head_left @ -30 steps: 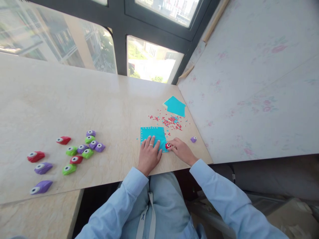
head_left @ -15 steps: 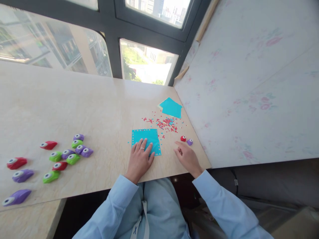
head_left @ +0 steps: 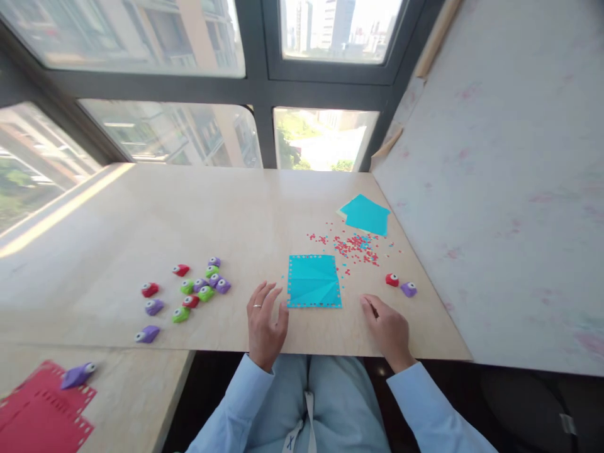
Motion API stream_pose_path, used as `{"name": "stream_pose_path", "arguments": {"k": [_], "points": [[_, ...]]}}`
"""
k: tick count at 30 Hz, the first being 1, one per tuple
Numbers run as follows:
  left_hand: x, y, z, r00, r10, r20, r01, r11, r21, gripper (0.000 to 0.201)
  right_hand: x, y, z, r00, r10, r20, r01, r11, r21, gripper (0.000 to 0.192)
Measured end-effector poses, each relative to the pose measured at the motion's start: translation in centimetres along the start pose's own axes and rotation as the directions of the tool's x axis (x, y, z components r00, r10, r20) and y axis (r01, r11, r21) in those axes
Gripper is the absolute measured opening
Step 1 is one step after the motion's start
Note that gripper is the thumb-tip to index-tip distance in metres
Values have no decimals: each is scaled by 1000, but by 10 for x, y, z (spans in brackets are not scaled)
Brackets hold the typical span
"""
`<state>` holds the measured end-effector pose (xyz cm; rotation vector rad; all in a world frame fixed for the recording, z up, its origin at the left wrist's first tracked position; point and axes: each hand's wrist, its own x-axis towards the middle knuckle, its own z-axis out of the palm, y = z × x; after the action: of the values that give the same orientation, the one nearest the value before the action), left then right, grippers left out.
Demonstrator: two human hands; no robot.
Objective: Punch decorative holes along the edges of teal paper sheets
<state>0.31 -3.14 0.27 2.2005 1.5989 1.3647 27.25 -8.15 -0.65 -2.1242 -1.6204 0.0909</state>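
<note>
In the head view, we see the turquoise paper square (head_left: 314, 281) lying flat on the pale marbled table (head_left: 245, 220), between our hands. Its sides run left-right and near-far, with no clear long axis. Thin and faintly creased, it has small holes punched along its edges. Our left hand (head_left: 265, 324) is loosely spread and holds nothing, just beside the near left corner. Our right hand (head_left: 387, 327) curls inward near the right side; we cannot tell whether it holds anything. Farther right sit rounded, glossy red (head_left: 392, 280) and purple (head_left: 408, 289) craft punches.
</note>
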Motion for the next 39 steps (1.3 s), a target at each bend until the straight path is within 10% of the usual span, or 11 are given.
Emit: {"name": "stream_pose_path", "arguments": {"k": [7,13,24,39], "points": [[8,-57,-74,916,-296,-271,354,914,197,27,-2,7,2,999,34,7,-34,996,-81,37],[9,-76,-107,896,-413,-163,444,811,381,41,-3,8,0,999,31,8,-31,998,-50,46],[-9,-85,-123,803,-590,-91,553,677,485,42,-5,10,-1,999,32,8,-31,999,-26,50],[-10,-82,-124,835,-539,-113,535,746,398,31,-4,4,-4,998,63,7,-64,995,71,51]]}}
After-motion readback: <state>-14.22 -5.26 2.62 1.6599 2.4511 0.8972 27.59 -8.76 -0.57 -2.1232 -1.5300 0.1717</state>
